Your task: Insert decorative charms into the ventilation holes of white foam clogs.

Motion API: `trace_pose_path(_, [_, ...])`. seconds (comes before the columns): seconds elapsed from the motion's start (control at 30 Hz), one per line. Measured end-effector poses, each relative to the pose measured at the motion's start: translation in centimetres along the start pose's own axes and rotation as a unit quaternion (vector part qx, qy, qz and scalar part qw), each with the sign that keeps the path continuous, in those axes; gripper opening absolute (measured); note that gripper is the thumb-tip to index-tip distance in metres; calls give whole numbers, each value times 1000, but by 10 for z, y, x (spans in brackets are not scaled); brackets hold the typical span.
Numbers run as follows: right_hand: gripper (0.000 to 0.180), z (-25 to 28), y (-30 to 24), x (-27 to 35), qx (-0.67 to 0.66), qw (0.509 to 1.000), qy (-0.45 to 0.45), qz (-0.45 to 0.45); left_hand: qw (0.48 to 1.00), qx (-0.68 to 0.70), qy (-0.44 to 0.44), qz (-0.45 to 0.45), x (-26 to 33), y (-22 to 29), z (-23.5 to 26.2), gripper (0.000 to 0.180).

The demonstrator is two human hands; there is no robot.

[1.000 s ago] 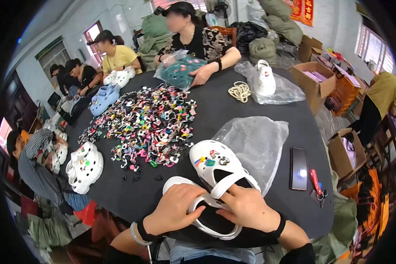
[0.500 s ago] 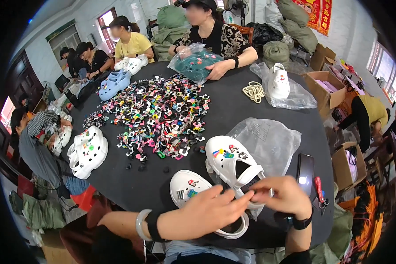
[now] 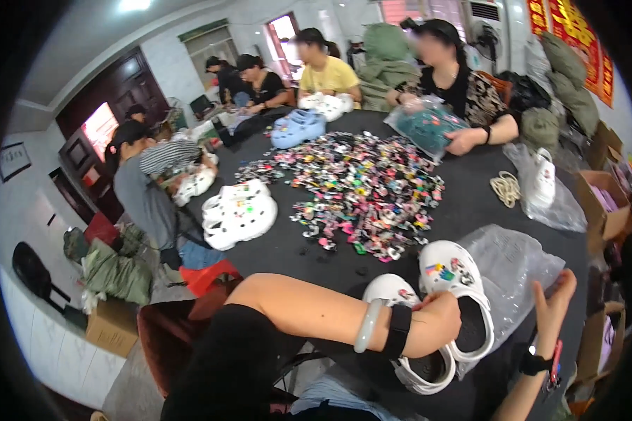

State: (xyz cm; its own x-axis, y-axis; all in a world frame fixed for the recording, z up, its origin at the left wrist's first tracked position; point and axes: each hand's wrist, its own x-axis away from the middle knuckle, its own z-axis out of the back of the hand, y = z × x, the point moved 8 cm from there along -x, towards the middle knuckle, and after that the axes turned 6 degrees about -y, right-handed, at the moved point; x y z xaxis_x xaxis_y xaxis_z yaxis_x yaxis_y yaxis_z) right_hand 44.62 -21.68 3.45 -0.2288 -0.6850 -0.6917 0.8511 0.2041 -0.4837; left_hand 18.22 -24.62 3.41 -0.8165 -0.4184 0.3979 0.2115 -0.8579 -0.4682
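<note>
Two white clogs with colourful charms lie side by side before me. The right clog has its opening toward me. The left clog is partly covered by my left hand and wrist. My left hand is closed above the pair, fingers curled by the right clog's opening; whatever it holds, if anything, is hidden. Beside the right edge of a clear plastic bag, my right hand is raised with thumb and fingers apart. It holds nothing that I can see.
A large pile of mixed charms covers the table's middle. White clogs stand left, blue clogs farther back. A cord bundle and a bagged white clog lie far right. Across the table, a co-worker holds a bagged green clog.
The view has swung left. My hands, close together over the clogs before, are now apart: the right has moved off to the bag's edge and opened, while the left has curled shut.
</note>
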Motion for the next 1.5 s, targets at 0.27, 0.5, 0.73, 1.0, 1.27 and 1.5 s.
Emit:
trace_pose_path(0.27, [27, -53, 26, 11, -18, 956, -243, -164, 979, 72, 184, 43, 87, -45, 7, 11])
trace_pose_path(0.5, [16, -59, 42, 19, -208, 941, -204, -172, 969, -28, 235, 77, 200, -94, -23, 27])
trace_pose_path(0.73, [19, -67, 46, 19, -208, 934, -228, -178, 982, -70, 124, 127, 303, -129, -93, 31])
trace_pose_path(1.0, [21, -82, 52, 25, -232, 933, -219, -167, 962, 7, 145, 233, 369, -161, -194, 29])
trace_pose_path(1.27, [23, -81, 39, 30, -209, 934, -226, -182, 909, 37, 244, 337, 368, -159, -229, 23])
trace_pose_path(1.5, [24, -82, 31, 29, -206, 933, -226, -188, 909, 78, 219, 347, 354, -151, -247, 29])
